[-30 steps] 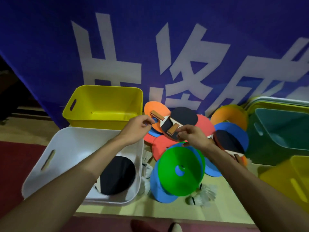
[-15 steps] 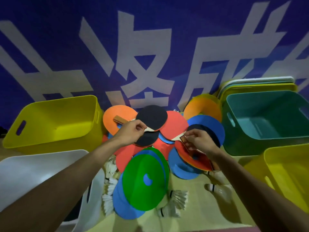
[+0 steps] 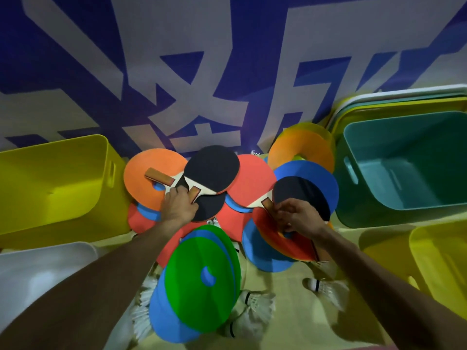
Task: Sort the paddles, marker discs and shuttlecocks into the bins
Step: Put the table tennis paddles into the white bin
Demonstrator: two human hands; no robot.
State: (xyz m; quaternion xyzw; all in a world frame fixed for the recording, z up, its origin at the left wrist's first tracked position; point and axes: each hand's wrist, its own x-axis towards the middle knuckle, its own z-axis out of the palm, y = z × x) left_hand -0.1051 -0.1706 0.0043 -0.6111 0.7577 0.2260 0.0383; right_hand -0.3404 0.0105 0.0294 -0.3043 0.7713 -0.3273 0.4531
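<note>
Sorting is looking barely begun. The left hand is gripping a black paddle by its handle and the right hand is pinching a red paddle. Discs and shuttlecocks are lying piled between the yellow bin and the teal bin, both showing nothing inside.

- Far from you, the round black-faced paddle has a matt rubber face; its neck is pale bare wood and its grip a darker brown wood.
- Near you, the green round marker disc looks like smooth, faintly glossy plastic.
- The teal rectangular bin on your right and the yellow rectangular bin on your left are smooth moulded plastic with a soft sheen.
- The white shuttlecock has a feathery skirt.
</note>
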